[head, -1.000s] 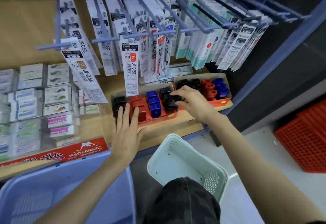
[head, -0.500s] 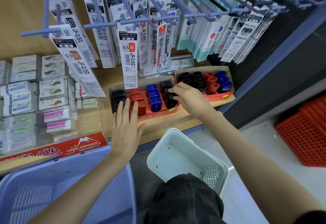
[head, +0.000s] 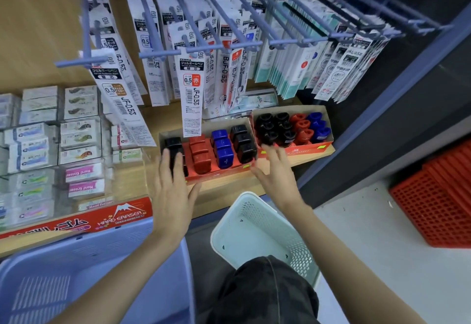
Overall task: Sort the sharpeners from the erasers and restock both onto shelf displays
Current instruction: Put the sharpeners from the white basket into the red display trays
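Two open display boxes of sharpeners stand on the wooden shelf. The left box [head: 224, 173] holds rows of black, red and blue square sharpeners [head: 222, 149]. The right box [head: 303, 149] holds round black, red and blue sharpeners [head: 300, 130]. My left hand [head: 172, 188] lies flat with fingers spread over the black row at the left box's front corner. My right hand [head: 274, 170] hovers open in front of the gap between the boxes, holding nothing. Boxed erasers [head: 79, 135] fill a clear display at left.
Refill packs [head: 192, 94] hang from blue pegs [head: 221, 48] right above the boxes. A pale green basket [head: 254, 232] sits below the shelf edge, a blue basket [head: 76, 272] at lower left, a red crate [head: 438, 201] on the floor at right.
My right hand has let go of the black sharpener in the left box's right row and pulled back toward me, open. My left hand stays on the box.
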A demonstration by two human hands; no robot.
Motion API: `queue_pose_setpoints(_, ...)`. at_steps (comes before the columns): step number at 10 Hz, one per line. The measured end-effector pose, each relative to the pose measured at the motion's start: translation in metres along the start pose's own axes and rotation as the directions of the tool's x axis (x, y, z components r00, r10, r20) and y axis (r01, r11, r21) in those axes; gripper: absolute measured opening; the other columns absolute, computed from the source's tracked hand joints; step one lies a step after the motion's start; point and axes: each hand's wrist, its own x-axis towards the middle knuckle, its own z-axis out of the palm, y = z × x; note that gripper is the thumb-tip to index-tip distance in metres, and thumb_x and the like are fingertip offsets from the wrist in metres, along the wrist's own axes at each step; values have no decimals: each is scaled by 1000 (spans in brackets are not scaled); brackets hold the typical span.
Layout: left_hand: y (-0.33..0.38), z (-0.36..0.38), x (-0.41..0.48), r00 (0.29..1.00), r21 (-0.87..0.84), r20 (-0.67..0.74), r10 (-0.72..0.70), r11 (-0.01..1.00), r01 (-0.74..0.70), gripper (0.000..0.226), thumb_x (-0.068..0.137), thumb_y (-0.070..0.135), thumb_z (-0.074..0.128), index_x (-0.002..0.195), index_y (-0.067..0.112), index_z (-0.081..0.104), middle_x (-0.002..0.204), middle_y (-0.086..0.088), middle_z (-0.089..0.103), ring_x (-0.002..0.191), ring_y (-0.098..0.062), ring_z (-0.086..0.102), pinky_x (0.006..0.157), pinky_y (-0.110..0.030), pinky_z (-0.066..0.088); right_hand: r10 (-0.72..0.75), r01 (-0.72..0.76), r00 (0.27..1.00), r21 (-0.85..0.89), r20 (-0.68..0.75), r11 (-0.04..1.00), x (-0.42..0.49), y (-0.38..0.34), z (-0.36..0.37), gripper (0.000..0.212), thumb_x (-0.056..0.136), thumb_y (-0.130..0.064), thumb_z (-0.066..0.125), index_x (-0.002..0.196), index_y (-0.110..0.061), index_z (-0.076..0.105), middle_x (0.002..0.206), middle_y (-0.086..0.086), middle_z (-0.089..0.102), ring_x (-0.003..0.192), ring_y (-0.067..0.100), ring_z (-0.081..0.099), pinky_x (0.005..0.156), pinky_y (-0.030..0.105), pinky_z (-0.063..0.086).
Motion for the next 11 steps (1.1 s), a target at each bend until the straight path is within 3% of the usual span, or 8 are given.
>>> queue_pose_setpoints(1,-9,4,3,991,-112,42,-128,985,132,73,87,28,64,143,0,27,144,-27,34,139,-43,23,108,-58,32,87,-91,994,68,67,993,-10,6,13,38,90,-26,62,124,-11,53,117,5,54,102,14,54,80,20,40)
queue_pose_setpoints(2,-7,8,6,985,-166,59,-161,972,168,72,88,26,62,145,6,22,138,-25,42,135,-44,32,102,-57,39,136,-138,990,154,21,978,-9,1,20,44,91,-23,62,132,-12,50,111,4,60,95,8,52,80,17,37)
queue_pose_setpoints(3,-4,8,5,981,-196,54,-188,961,195,70,88,25,62,144,4,25,138,-23,43,133,-41,36,100,-57,41,154,-149,987,112,-45,983,-9,-4,24,36,93,-25,58,127,-13,54,111,4,58,97,15,56,76,19,37)
queue_pose_setpoints(4,-5,6,4,987,-215,28,-160,963,162,68,88,23,62,143,3,28,138,-23,42,134,-40,34,103,-55,39,130,-150,962,-66,-240,986,-1,2,20,34,96,-23,50,128,-12,52,136,4,44,121,20,46,84,28,43)
queue_pose_setpoints(5,-4,6,4,987,-232,7,-161,960,158,67,87,19,64,142,0,31,136,-24,44,130,-39,39,104,-53,39,98,-129,979,-174,-177,976,11,15,17,47,92,-4,46,138,-11,43,149,5,34,139,21,25,106,34,35)
queue_pose_setpoints(7,-5,14,3,982,-278,10,-188,943,183,67,89,25,60,144,7,26,139,-21,40,125,-39,44,97,-57,44,25,-55,990,-222,-136,973,12,34,17,26,94,-6,48,120,-7,52,135,8,44,136,24,31,92,28,44)
queue_pose_setpoints(8,-6,13,2,981,-277,27,-190,942,190,66,90,38,52,145,19,20,142,-13,36,105,-39,59,89,-56,48,10,-43,986,-191,-169,981,7,44,13,20,96,-8,49,115,-6,54,135,9,45,134,22,31,87,28,43)
queue_pose_setpoints(11,10,-4,-9,975,-300,62,-213,928,221,80,88,28,63,148,7,15,150,-19,28,138,-35,29,105,-56,36,88,-89,975,5,-206,996,-6,12,4,38,93,-11,55,131,-11,48,141,5,38,129,18,40,104,28,39)
